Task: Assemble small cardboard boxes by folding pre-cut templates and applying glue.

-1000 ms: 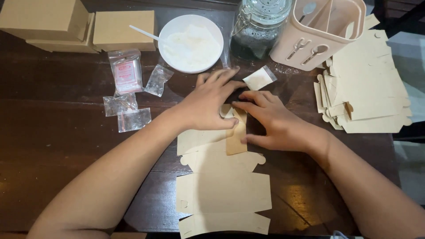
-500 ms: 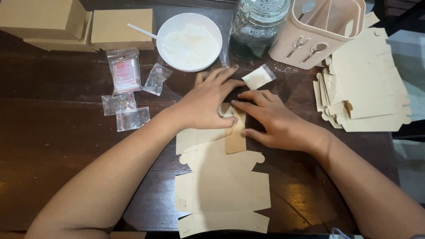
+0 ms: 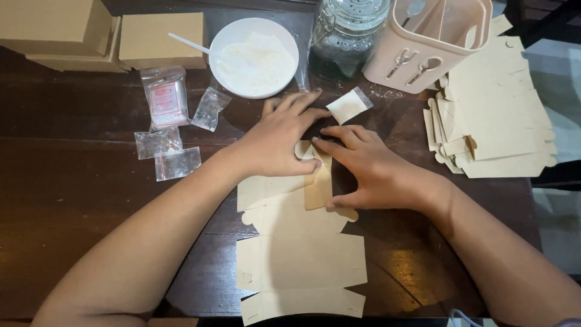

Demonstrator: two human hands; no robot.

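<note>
Lying under both hands, flat cardboard blank.

Bare tabletop lies open left of the flat carton. Behind the hands: bowl, jar, caddy stand close together. Sachets scattered at left; carton stack blocks the right side.

round white bowl of white powder | left: small clear plastic bags, closed tan cardboard boxes | right: lidded glass jar, beige plastic utensil caddy
</note>
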